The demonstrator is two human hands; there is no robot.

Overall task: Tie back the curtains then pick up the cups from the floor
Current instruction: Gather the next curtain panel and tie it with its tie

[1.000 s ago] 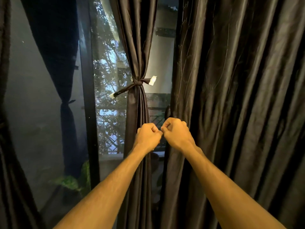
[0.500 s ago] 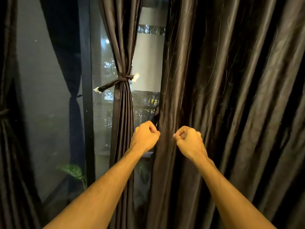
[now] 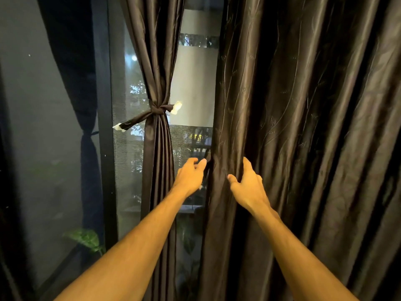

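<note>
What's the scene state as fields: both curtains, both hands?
tied curtain: gathered, knotted with tie band
loose curtain: hanging, untied
left grip: fingers relaxed, tips at the loose curtain's edge
right grip: fingers curled round a fold of the loose curtain
background: window frame, leaf lower left

Home interior, dark satin curtains (image 3: 303, 127), glass balcony door (image 3: 102, 127), houseplant (image 3: 84, 237)

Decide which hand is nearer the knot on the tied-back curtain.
Left. The left hand is below and to the right of the knot; the right hand is farther right, against the folds of the loose curtain.
</note>
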